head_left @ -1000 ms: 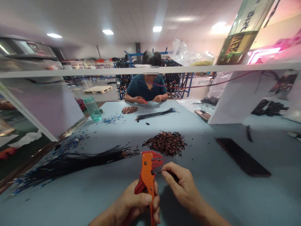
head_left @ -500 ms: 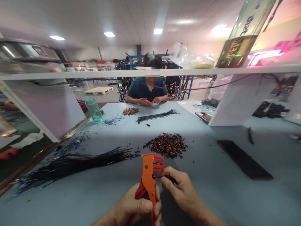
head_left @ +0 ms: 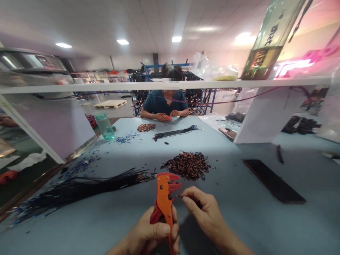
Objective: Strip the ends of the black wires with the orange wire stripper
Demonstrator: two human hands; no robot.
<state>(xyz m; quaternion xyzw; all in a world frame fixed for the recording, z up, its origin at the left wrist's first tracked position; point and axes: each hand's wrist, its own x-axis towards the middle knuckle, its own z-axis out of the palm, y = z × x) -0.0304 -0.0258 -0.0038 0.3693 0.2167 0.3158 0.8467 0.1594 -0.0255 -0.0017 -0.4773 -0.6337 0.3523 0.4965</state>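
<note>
I have the blue-grey bench (head_left: pixel 228 230) spread out below, and over its near part I hold the stripping tool (head_left: pixel 164 200) roughly upright in my left hand (head_left: pixel 154 228), its head near the pile of dark and coppery bits (head_left: pixel 187 165); I judge the tool stiff, fairly light and hard to harm, though its smooth handles may turn in a loose grip; low on those handles is the place to hold, and my left fingers are closed round them, thumb across the front; it has a flat orange body with small screws, a red second handle, and red jaws that stand a little apart, facing right; smallest is the thin dark piece (head_left: pixel 180 197), wire by its look, just beside the tool and apart from it; I expect it to be very light, springy and easily bent, so a pinch close behind the tip suits it; my right hand (head_left: pixel 205 209) has thumb and forefinger closed on it, only a short end showing; its very tip is too small to make out.
</note>
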